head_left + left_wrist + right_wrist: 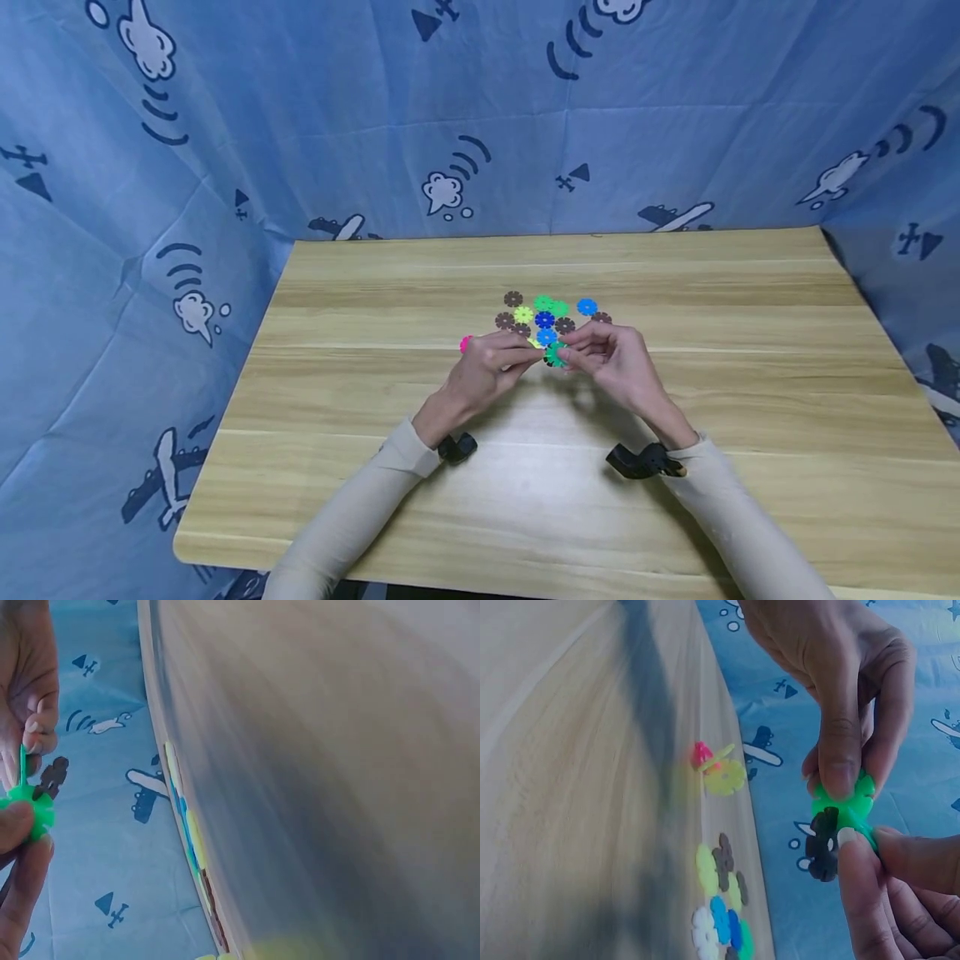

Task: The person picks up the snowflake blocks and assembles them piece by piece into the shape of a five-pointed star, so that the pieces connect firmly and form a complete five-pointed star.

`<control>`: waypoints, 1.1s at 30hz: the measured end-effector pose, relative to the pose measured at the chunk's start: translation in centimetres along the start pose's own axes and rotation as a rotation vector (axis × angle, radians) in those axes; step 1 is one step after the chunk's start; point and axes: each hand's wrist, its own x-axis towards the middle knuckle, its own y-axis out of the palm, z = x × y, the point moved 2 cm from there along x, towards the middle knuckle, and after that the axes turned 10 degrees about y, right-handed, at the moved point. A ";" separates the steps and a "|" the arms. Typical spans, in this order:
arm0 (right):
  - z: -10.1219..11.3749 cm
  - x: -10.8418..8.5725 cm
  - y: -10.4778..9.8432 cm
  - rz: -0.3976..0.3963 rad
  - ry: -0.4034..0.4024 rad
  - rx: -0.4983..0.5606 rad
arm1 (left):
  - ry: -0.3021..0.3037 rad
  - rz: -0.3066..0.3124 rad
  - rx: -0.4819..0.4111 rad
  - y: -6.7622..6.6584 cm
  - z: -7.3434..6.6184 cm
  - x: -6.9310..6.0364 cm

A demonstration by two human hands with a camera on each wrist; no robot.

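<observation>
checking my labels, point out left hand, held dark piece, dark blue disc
Left hand (483,367): head view, its back
Held dark piece (820,838): right wrist view, its middle
Dark blue disc (544,320): head view, centre

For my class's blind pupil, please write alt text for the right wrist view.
The left hand and right hand pinch two green notched discs, a dark disc against them. More coloured discs lie on a wooden table, with a blue patterned cloth beyond.

Wood-grain table (360,400), flower discs lying on it. Around dark blue disc (544,319): two green discs (543,302) just beyond, yellow disc (523,315) left, brown discs (505,321) either side, light blue disc (547,337) just nearer, pink piece (465,343) farther left, partly hidden.
</observation>
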 end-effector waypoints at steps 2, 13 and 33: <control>0.0 0.0 0.0 -0.005 -0.005 0.006 | -0.002 -0.013 0.008 0.1 -0.1 0.0; 0.4 0.3 0.1 0.032 -0.011 0.051 | -0.004 -0.050 0.007 -0.1 -0.3 0.0; -0.3 0.9 -1.2 -0.043 -0.121 -0.022 | -0.229 -0.089 -0.186 -0.6 0.5 0.0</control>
